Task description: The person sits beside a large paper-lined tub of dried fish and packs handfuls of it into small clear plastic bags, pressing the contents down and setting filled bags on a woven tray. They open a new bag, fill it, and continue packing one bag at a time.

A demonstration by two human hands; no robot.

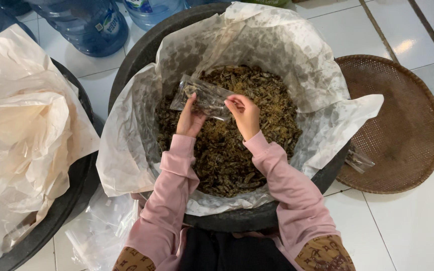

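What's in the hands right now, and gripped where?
Both hands, left hand and right hand, hold a small clear plastic bag by its lower edge.

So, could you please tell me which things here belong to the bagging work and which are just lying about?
In use:
left hand
right hand
small clear bag
dried leaves
paper-lined black tub

Lying about:
woven tray
water bottles
second tub holding crumpled plastic

Woven tray right of tub
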